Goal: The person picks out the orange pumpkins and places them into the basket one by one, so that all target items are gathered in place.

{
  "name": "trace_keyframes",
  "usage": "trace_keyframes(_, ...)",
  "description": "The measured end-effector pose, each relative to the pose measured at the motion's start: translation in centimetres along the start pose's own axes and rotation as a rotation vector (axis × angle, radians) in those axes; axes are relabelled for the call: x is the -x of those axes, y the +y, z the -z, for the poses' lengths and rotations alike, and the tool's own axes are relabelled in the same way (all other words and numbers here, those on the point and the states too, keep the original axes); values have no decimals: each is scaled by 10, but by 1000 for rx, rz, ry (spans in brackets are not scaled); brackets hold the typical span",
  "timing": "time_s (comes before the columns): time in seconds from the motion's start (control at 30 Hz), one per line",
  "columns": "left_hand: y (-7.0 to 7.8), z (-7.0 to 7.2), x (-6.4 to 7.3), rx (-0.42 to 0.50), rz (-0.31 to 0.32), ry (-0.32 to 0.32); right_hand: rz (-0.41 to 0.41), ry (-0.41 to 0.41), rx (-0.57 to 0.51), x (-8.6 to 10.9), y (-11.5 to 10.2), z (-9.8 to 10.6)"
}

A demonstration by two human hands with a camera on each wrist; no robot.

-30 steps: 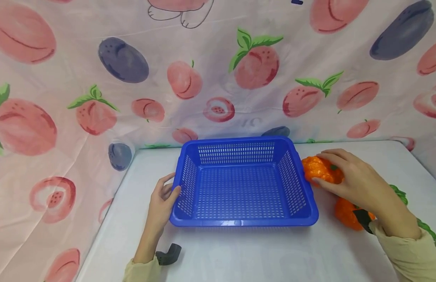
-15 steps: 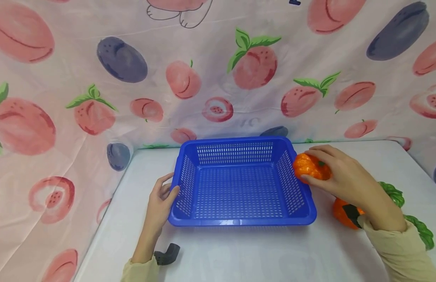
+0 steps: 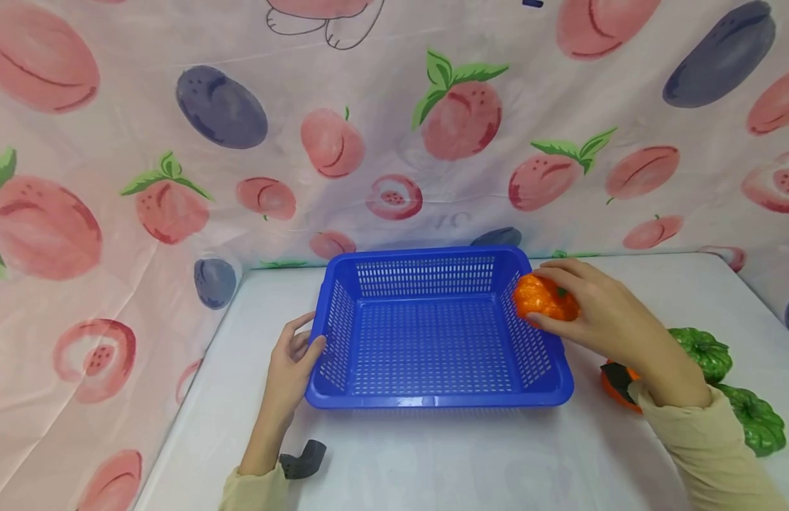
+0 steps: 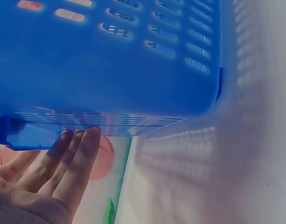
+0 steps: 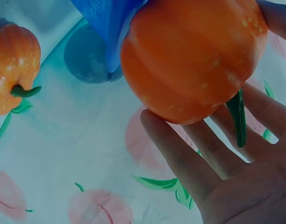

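Pale pink cloth backdrop printed with peaches and dark plums (image 3: 279, 64), hung behind a white-covered tabletop (image 3: 433, 461). The squat, ribbed, glossy orange pumpkin (image 3: 540, 301) is held in the right hand (image 3: 602, 305), thumb on its near side, fingers on its far side; grasp judged secure. Key relation: seen from the head, the pumpkin overlaps the right-hand rim of the rectangular blue plastic basket (image 3: 436, 402), so the basket's interior lies to the left of this grip. Whether pumpkin and rim touch cannot be told. Its dark green stem (image 5: 237, 116) points back toward the palm, the stemless side toward the basket. Basket's long axis runs left to right; no contents visible inside. The left hand (image 3: 295, 369) grips the opposite short side, thumb over the rim, fingers against the outer wall; it is well apart from the pumpkin, the right hand being the nearer. Further out, a second orange pumpkin (image 5: 14, 65) sits partly hidden by the right forearm in the head view; beyond it, two green, ribbed, pumpkin-like pieces (image 3: 752, 420).
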State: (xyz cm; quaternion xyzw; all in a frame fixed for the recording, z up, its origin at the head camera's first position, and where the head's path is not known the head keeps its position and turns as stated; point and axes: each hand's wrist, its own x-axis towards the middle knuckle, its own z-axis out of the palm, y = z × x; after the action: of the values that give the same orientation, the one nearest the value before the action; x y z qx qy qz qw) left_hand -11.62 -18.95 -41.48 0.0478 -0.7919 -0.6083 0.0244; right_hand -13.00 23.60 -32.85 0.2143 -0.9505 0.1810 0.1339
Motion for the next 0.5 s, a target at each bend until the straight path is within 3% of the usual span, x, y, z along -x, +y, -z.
trace_keyframes(0.27,0,0,0,2,-5,-7,51,16,-1,-9,-6,-6)
trace_keyframes(0.5,2,1,1,5,-10,-12,60,-25,6,-19,-13,-9)
